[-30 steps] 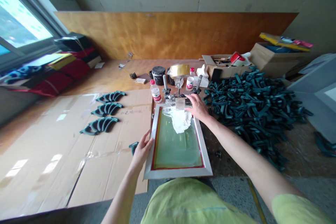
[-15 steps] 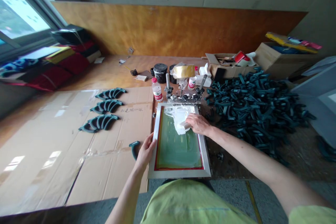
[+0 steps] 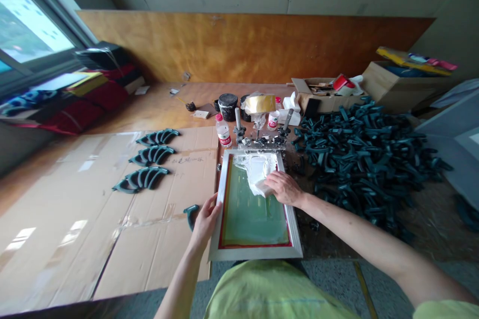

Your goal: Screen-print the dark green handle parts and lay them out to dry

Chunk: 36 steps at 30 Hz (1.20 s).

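A screen printing frame with silver edges and a green mesh lies in front of me, its far end at a metal clamp. Thick white ink covers the upper middle of the mesh. My right hand is closed on a pale squeegee, whose edge rests at the near right side of the ink; the fingers hide part of it. On the frame's left edge, my left hand is closed, thumb on top. Just beyond that hand, one dark green curved part lies on cardboard, partly covered.
Cardboard spreads across the left, with three rows of dark curved parts. A big heap of similar parts lies right. Behind the frame stand a red-capped bottle, black tubs and a tape roll. Open boxes sit back right.
My right hand and the squeegee have moved slightly toward me over the mesh. My left hand stays on the frame's edge. The whole view has shifted a little.
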Each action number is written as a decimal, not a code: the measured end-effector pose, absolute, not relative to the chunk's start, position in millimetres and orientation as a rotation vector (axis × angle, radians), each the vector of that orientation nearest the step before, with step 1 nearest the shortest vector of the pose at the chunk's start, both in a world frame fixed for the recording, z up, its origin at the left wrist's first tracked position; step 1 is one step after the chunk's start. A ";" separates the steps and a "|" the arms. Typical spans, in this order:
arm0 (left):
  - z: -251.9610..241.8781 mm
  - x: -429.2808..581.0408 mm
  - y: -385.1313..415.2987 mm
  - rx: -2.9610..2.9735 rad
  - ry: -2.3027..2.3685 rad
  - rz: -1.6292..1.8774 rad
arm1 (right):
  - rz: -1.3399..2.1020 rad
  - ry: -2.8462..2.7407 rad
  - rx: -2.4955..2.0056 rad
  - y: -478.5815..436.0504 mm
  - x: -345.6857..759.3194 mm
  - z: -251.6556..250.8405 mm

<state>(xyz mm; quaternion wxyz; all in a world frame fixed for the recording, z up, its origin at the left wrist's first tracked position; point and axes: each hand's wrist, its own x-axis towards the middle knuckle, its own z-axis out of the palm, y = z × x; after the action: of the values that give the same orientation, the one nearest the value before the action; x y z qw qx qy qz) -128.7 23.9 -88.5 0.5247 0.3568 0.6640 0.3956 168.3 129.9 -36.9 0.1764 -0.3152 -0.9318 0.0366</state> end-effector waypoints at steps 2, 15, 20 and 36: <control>-82.3 -128.0 24.1 0.842 1.592 0.934 | 0.173 -2.644 -0.885 136.2 169.4 -28.0; 45.0 -126.9 67.2 0.849 1.308 1.350 | 0.205 -1.940 -1.643 216.2 207.2 6.7; 82.9 -111.4 115.5 0.955 1.097 1.517 | 0.410 -2.144 -1.565 163.1 213.1 -46.1; -91.1 -115.9 -0.3 0.496 1.577 0.908 | 0.436 -2.560 -1.545 85.4 183.8 -44.0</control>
<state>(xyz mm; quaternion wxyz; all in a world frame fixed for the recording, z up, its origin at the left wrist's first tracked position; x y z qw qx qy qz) -115.9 -0.3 -91.1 0.5873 0.2128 0.6768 0.3896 183.8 85.4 -44.0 0.0600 -0.5103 -0.8457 0.1439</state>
